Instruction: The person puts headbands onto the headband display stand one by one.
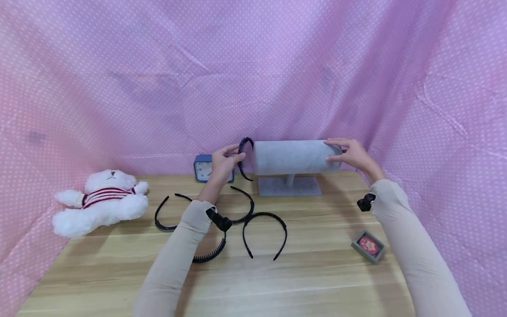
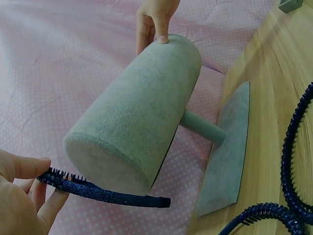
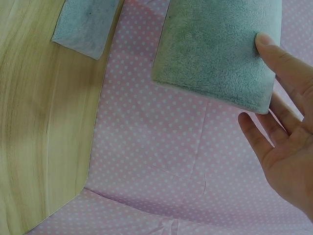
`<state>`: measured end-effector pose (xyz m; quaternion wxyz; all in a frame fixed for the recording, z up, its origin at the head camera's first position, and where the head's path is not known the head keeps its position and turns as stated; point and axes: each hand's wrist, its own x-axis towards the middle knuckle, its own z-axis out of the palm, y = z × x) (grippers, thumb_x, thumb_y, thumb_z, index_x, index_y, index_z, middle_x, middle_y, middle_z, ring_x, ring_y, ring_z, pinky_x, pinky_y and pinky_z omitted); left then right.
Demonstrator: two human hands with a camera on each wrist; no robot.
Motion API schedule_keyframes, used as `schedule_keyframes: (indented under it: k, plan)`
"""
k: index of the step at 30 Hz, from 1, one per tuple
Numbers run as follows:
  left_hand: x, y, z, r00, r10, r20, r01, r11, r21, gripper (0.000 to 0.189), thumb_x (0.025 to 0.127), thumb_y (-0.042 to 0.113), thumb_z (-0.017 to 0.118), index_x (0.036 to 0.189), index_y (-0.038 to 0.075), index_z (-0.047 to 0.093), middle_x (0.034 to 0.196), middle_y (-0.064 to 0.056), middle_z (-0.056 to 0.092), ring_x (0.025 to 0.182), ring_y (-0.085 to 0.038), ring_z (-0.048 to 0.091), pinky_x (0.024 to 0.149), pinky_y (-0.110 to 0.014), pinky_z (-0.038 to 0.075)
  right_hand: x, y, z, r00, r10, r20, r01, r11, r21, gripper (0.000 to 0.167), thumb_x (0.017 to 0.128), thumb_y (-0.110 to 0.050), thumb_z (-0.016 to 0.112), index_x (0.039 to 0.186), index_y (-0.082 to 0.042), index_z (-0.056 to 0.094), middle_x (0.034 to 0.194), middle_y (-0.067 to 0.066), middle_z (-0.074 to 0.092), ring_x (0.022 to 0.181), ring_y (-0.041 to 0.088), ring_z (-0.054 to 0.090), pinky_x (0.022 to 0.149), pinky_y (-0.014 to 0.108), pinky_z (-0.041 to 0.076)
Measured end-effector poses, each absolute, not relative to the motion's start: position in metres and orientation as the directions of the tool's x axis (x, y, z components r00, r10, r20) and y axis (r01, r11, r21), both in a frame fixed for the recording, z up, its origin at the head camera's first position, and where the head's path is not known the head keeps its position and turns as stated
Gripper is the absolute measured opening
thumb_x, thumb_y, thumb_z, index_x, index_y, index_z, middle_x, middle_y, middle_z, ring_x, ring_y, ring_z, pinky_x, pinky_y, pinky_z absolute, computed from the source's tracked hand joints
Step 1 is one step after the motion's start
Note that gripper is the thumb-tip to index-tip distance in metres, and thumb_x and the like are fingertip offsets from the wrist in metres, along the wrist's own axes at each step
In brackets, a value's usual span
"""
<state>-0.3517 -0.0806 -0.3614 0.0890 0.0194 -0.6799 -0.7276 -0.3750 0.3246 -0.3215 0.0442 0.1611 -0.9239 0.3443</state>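
My left hand (image 1: 224,164) pinches a black toothed headband (image 2: 112,197) between thumb and fingers. The headband is held upright at the left end of a grey velvet display stand (image 1: 295,157), a horizontal roll on a post and flat base. In the left wrist view the band overlaps the lower edge of the roll's round end face. At the opposite end, my right hand (image 1: 354,155) grips the roll, thumb on the near side and some fingers behind it. Several more black headbands lie on the table, one of them (image 1: 285,229) in front of the stand.
A blue clock (image 1: 203,171) stands behind my left hand, partly hidden by it. On the left lies a white plush bear (image 1: 112,210) in a striped top. A small grey box (image 1: 368,246) sits near the right edge of the wooden table (image 1: 317,281). Pink dotted cloth (image 1: 178,88) hangs behind.
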Motion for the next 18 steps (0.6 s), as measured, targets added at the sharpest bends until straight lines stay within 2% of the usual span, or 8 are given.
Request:
schedule_keyframes:
  k: [8,13,18]
  plan:
    - [-0.355,-0.076,-0.353,-0.994,-0.070,0.087,0.089,-0.032,0.996,0.045,0.086,0.008,0.081,0.130,0.008,0.070,0.104,0.000,0.066,0.094,-0.012,0.064,0.078,-0.017,0.056,-0.375,0.324,-0.319,-0.947,-0.261,0.187,-0.320,0.712,-0.625,0.064,0.084,-0.014,0.085,0.142,-0.005,0.059,0.157,0.020,0.045,0.148,0.042,0.037,0.119,0.058,0.036]
    - [-0.356,-0.071,-0.351,-0.997,-0.015,0.072,0.072,-0.045,0.996,0.047,0.086,0.006,0.081,0.132,0.008,0.068,0.104,0.000,0.066,0.094,-0.013,0.064,0.076,-0.019,0.058,-0.376,0.324,-0.321,-0.945,-0.262,0.198,-0.328,0.716,-0.616,0.063,0.084,-0.013,0.084,0.141,-0.004,0.060,0.156,0.021,0.046,0.147,0.042,0.038,0.118,0.059,0.037]
    - [-0.357,-0.065,-0.350,-0.997,0.060,0.055,0.053,-0.032,0.998,0.050,0.087,0.006,0.081,0.134,0.011,0.066,0.109,-0.002,0.065,0.102,-0.017,0.064,0.081,-0.025,0.060,-0.376,0.324,-0.321,-0.945,-0.262,0.197,-0.327,0.720,-0.612,0.063,0.085,-0.013,0.084,0.142,-0.004,0.059,0.156,0.021,0.045,0.147,0.042,0.038,0.118,0.059,0.037]
